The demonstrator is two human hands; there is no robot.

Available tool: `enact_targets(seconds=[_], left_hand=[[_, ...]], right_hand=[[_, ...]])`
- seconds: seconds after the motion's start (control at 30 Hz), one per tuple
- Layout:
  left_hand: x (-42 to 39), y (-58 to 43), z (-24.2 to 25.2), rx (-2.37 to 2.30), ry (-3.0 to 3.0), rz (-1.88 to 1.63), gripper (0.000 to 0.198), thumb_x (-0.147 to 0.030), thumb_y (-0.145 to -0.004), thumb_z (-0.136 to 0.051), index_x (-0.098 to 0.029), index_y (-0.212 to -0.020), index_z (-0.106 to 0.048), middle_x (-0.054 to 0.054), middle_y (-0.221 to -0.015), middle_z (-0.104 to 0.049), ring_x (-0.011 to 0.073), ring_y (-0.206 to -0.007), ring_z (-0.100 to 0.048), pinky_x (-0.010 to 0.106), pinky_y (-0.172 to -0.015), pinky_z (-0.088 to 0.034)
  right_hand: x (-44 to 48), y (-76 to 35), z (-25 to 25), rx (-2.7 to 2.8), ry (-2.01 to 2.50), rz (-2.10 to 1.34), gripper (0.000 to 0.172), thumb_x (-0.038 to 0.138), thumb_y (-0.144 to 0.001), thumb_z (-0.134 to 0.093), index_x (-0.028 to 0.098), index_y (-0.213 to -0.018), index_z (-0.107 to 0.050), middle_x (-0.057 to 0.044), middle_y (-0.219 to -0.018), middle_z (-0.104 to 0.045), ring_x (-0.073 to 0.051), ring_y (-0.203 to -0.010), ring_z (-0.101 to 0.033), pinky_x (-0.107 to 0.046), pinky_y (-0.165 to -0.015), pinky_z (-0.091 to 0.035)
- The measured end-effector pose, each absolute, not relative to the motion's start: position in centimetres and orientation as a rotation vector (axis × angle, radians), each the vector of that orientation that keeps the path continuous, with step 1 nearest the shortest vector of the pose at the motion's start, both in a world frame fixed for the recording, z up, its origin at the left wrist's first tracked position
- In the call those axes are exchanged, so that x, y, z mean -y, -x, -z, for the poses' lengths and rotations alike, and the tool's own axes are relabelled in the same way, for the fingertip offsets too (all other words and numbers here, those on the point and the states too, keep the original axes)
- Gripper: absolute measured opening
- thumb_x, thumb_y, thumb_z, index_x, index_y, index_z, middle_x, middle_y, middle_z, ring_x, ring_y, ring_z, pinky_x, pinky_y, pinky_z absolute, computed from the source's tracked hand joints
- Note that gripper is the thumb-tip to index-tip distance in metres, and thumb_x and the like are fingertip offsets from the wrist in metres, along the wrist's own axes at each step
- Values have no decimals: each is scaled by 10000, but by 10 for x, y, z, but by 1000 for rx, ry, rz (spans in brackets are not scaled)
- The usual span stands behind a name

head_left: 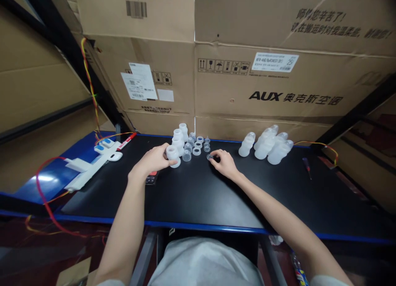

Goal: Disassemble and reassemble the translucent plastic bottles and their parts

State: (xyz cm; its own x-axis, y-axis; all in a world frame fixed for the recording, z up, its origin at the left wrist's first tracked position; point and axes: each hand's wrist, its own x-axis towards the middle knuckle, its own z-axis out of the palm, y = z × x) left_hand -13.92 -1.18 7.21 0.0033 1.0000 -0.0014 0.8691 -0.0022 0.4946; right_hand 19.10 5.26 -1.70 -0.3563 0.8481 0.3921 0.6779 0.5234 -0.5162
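My left hand is closed around the nearest open baby bottle, a white, translucent one standing upright. Behind it, several more open bottles form a line running away from me. Beside them lie rows of clear domed caps, white collar rings and clear bottle nipples. The fingertips of my right hand pinch the flange of the nearest clear nipple, at the table surface. Its far side is partly hidden by my fingers.
Capped bottles stand in a group at the right, near a small screwdriver. A white power strip, a red marker and cables lie at the left. A dark device sits under my left wrist. Cardboard walls the black table's back.
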Motion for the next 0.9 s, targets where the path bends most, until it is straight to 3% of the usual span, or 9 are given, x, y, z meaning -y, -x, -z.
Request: enact_targets(seconds=[0.13,0.33,0.5,0.7,0.83,0.9], left_hand=[[16,136,-79,-1957,-2061,-547,389,-519,-717,-823,-271,-960,-649,8,-908,-747,265,-838,-703,345,-747,-475],[21,132,-80,-1610,-2189,-1014,351,-363,-731,-702,-226,-1048,-641,16,-1038,-681,225,-937,-655,322,-863,-516],[23,130,-80,-1471,-2094,-1149,361,-306,-686,-678,-210,-1030,-620,11,-968,-692,212,-848,-639,323,-792,-515],[21,109,-71,-1508,-2059,-1115,372,-376,-711,-769,-189,-1023,-690,-8,-874,-712,176,-756,-622,283,-725,-483],[16,91,-59,-1419,-2158,-1166,445,-351,-765,-785,-201,-1183,-757,41,-1103,-789,234,-953,-727,335,-902,-551],[14,84,-51,-1407,-2252,-1144,477,-316,-793,-778,-231,-1262,-758,57,-1218,-786,260,-1058,-750,367,-999,-560]], right_hand=[[-67,-169,16,2113,1243,-351,242,222,-934,-791,230,-1166,-723,-51,-1098,-816,-246,-929,-706,-375,-906,-478],[-61,-153,13,2246,1135,-324,364,253,-930,-783,203,-1263,-647,-65,-1097,-821,-276,-993,-693,-400,-935,-439],[-58,-155,9,2241,1294,-81,521,233,-957,-688,157,-1457,-559,-145,-1129,-810,-349,-1055,-670,-440,-944,-412],[-64,-158,12,2175,1399,-67,547,249,-973,-678,149,-1495,-550,-189,-1158,-800,-383,-1089,-654,-476,-978,-416],[-58,-162,3,2041,1291,-202,411,399,-1033,-655,168,-1372,-640,-179,-1188,-787,-365,-1091,-673,-476,-1001,-451],[-49,-165,-6,1898,1161,-379,350,477,-1107,-530,203,-1257,-687,-130,-1115,-796,-298,-988,-709,-416,-942,-495]])
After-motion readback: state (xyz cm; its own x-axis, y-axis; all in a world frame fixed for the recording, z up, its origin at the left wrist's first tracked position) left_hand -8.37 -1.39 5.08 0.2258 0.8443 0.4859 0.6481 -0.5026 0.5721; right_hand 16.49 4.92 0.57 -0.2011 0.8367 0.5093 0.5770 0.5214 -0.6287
